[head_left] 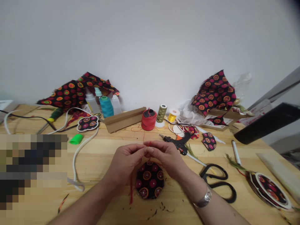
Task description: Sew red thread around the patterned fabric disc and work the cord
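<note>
My left hand (127, 159) and my right hand (167, 156) meet at the fingertips above a round, dark patterned fabric piece (150, 182). Both are closed in a pinch on red cord, part of which pokes up between the thumbs and fingers. A loose length of the red cord (131, 190) hangs down beside the left hand, left of the fabric piece. From the fingertips a thin red strand runs back toward the red cord spool (148, 120). The exact spot where the fingers grip is partly hidden.
Black-handled scissors (217, 181) lie by my right forearm, near a black glue gun (179, 142). Spools and a cardboard strip (125, 119) stand farther back. A white cable (74, 156) and a green piece (76, 139) are at left; round patterned pieces (272, 189) lie at right.
</note>
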`<state>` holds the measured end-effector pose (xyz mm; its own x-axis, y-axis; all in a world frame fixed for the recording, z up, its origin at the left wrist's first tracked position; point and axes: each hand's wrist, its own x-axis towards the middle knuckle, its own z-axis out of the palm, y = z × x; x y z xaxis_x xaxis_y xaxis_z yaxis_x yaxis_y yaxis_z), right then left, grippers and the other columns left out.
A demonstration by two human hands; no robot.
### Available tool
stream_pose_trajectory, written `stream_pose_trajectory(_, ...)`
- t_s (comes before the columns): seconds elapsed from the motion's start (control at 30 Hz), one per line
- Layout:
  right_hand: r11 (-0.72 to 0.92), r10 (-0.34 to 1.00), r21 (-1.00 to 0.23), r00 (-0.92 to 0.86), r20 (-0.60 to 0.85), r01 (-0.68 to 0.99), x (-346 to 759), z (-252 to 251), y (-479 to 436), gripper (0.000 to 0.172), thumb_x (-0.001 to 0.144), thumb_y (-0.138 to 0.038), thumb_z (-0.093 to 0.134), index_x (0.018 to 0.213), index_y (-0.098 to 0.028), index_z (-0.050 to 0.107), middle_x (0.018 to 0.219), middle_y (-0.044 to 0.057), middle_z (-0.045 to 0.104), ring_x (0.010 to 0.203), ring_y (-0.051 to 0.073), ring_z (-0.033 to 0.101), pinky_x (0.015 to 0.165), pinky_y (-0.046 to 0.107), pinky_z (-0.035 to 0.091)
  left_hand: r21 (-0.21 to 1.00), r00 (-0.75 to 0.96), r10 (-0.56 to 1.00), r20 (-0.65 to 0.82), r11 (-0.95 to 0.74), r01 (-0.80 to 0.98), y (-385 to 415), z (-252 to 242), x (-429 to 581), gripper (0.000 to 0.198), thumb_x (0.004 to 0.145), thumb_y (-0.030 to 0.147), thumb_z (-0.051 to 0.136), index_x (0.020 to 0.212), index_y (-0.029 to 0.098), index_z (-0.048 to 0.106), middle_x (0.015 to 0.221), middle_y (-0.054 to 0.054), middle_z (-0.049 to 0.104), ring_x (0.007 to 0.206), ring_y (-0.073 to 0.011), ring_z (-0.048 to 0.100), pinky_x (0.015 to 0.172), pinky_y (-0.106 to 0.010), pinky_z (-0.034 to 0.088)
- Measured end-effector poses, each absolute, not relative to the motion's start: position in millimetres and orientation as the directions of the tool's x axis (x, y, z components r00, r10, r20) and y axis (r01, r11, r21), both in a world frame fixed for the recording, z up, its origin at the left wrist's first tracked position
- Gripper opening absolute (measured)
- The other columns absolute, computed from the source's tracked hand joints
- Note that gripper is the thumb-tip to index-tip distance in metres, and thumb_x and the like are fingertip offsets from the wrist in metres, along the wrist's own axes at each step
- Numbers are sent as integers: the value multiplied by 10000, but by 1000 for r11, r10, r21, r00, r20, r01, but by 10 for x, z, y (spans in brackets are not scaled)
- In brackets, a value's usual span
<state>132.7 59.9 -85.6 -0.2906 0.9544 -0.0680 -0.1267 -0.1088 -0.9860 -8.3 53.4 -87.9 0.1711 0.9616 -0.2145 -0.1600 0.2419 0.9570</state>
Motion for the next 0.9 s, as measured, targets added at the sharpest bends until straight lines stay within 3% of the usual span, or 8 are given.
stream_pose_trajectory(0.17,-144,948,-983,-302,-103,-115,1340,-846,607,216,678,-314,669,808,-149,720,665,9,629,567,91,514,549,222,421,956,212,954,-210,246,-159,522,-878,-67,155,687,291,655,770,187,733,600,-13,663,596,-156,580,557,-236,419)
stream_pose_trajectory(0.33,-184,956,-974,-254,-146,-133,1344,-881,615,253,674,-348,671,810,-141,721,584,4,584,464,72,433,432,208,354,929,276,940,-202,273,-251,520,-903,-71,169,693,268,651,818,187,731,610,-21,663,593,-152,575,565,-240,417)
stream_pose_trajectory(0.47,-203,957,-967,-240,-162,-155,1351,-860,614,251,668,-365,679,744,-128,710,547,-8,542,428,54,385,383,196,284,928,287,941,-180,260,-267,525,-949,-99,184,718,241,625,852,163,723,616,-29,653,503,-103,494,495,-213,361)
stream_pose_trajectory(0.57,-249,945,-936,-272,-179,-247,1355,-843,612,223,650,-357,698,663,-135,688,517,-29,500,449,55,409,413,192,346,915,322,928,-187,284,-285,530,-947,-113,172,742,231,597,831,150,719,685,-43,671,486,-82,477,482,-203,347)
stream_pose_trajectory(0.67,-333,927,-875,-291,-235,-352,1362,-865,619,210,624,-350,722,641,-146,672,495,-54,459,481,59,448,544,231,461,896,346,914,-212,323,-305,532,-923,-107,162,743,241,600,809,148,716,702,-46,674,496,-85,511,478,-196,355)
stream_pose_trajectory(0.73,-342,928,-868,-275,-251,-360,1369,-892,628,212,624,-345,725,654,-142,674,495,-57,460,477,54,443,564,236,469,895,351,908,-230,339,-290,532,-911,-100,157,740,251,610,798,148,714,684,-40,671,486,-79,518,464,-184,347)
stream_pose_trajectory(0.9,-278,945,-920,-250,-211,-276,1387,-912,643,227,672,-343,691,675,-117,668,481,-48,457,413,29,332,374,167,241,927,315,922,-227,304,-219,532,-918,-98,168,741,278,611,720,142,706,678,-24,665,402,-29,444,408,-160,278)
